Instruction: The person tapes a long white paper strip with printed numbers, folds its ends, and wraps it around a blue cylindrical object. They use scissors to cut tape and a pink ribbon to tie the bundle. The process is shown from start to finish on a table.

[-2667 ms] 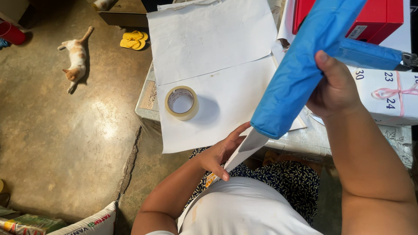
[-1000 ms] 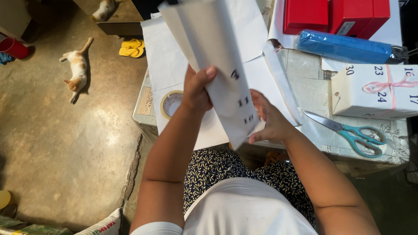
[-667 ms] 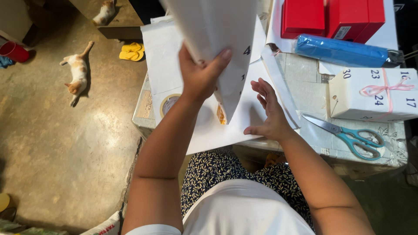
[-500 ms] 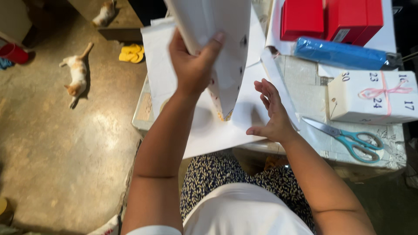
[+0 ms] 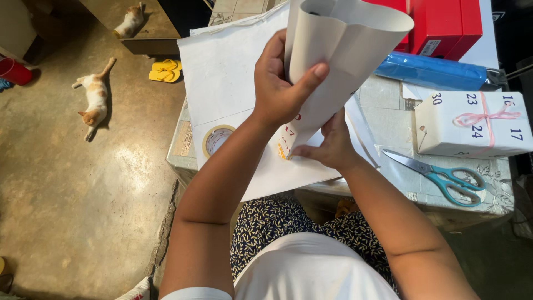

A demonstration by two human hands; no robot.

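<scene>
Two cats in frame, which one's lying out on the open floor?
The orange-and-white cat stretched out on the bare brown floor, left of the yellow sandals. The other cat lies further back at the top edge, on a raised brown surface.

Right hand [image 5: 327, 145] now on rolled white paper's [image 5: 338, 61] lower tip

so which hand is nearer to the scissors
Right. The right hand pinches the lower tip of the rolled white paper, just left of the scissors. The left hand grips the roll higher up, farther from them.
</scene>
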